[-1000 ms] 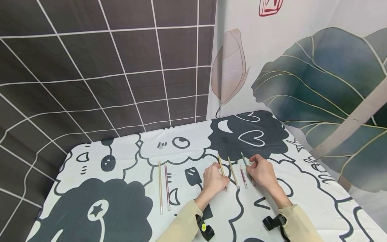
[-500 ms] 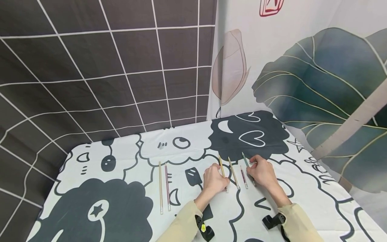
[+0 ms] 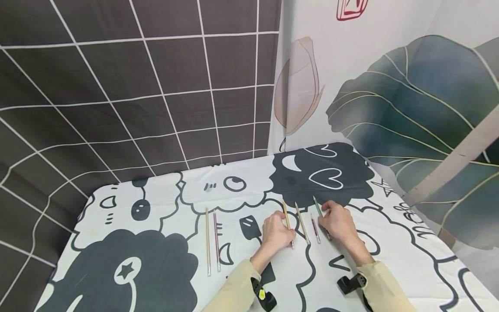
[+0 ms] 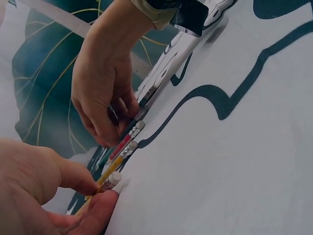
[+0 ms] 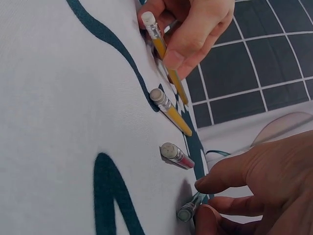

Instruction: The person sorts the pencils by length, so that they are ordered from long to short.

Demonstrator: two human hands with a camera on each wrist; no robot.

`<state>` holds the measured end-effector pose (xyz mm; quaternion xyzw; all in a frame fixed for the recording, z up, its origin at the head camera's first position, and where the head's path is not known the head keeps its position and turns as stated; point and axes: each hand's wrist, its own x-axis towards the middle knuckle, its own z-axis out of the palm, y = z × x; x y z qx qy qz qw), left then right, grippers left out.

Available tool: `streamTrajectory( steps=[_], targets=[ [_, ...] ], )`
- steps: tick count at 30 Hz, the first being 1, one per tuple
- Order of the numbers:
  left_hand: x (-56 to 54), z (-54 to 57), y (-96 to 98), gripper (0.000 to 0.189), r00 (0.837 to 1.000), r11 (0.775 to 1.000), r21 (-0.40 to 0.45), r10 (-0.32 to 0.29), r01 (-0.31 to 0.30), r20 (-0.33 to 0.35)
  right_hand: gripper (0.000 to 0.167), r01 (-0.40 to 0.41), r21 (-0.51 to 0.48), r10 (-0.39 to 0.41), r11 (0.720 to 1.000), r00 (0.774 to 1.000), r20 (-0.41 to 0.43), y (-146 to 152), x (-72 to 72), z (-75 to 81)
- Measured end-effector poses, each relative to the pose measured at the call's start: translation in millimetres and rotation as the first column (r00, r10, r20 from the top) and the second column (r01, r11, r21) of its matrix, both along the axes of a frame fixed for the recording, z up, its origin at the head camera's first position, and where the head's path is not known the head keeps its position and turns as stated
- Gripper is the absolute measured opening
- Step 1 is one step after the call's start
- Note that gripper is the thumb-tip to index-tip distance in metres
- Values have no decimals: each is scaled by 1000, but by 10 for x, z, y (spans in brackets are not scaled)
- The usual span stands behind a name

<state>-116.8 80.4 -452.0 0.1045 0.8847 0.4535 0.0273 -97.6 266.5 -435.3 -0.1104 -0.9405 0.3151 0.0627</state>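
Note:
My left hand [image 3: 277, 232] pinches a yellow pencil [image 3: 286, 212] between thumb and fingers. In the right wrist view its white eraser [image 5: 148, 18] sticks out past the fingers. My right hand [image 3: 338, 222] pinches a green pencil [image 3: 317, 205]; its eraser end [image 5: 186, 213] shows below the fingertips in the right wrist view. Between the hands lie another yellow pencil [image 3: 302, 223] and a short red pencil [image 3: 315, 229], untouched. The four are roughly side by side, eraser ends towards me.
Farther left, a long tan pencil [image 3: 208, 242] and a long dark pink pencil [image 3: 216, 242] lie parallel on the patterned tablecloth [image 3: 171, 242]. A dark grid curtain [image 3: 175, 78] hangs behind the table, and a leaf-printed cloth [image 3: 413, 99] hangs at the right.

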Motion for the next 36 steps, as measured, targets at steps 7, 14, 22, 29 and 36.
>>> streamTrajectory(
  steps=[7, 14, 22, 29, 36],
  targets=[
    [8, -1, -2, 44, 999, 1000, 11, 0, 0, 34, 27, 1, 10, -1, 1000, 1000, 3, -4, -1, -11],
    [21, 10, -8, 44, 998, 998, 57, -20, 17, 62, 27, 0, 21, 0, 1000, 1000, 4, -9, -5, -28],
    [17, 24, -10, 44, 998, 999, 36, -10, 8, 60, 29, -6, 44, 5, 999, 1000, 20, -12, -16, -26],
    [9, 41, -20, 42, 997, 999, 38, -12, 9, 82, 29, -21, 28, 20, 999, 999, 31, -14, -6, -7],
    [2, 61, -20, 40, 996, 999, 37, -6, 3, 91, 33, -19, 0, 19, 1000, 999, 28, 5, 12, 22]
  ],
)
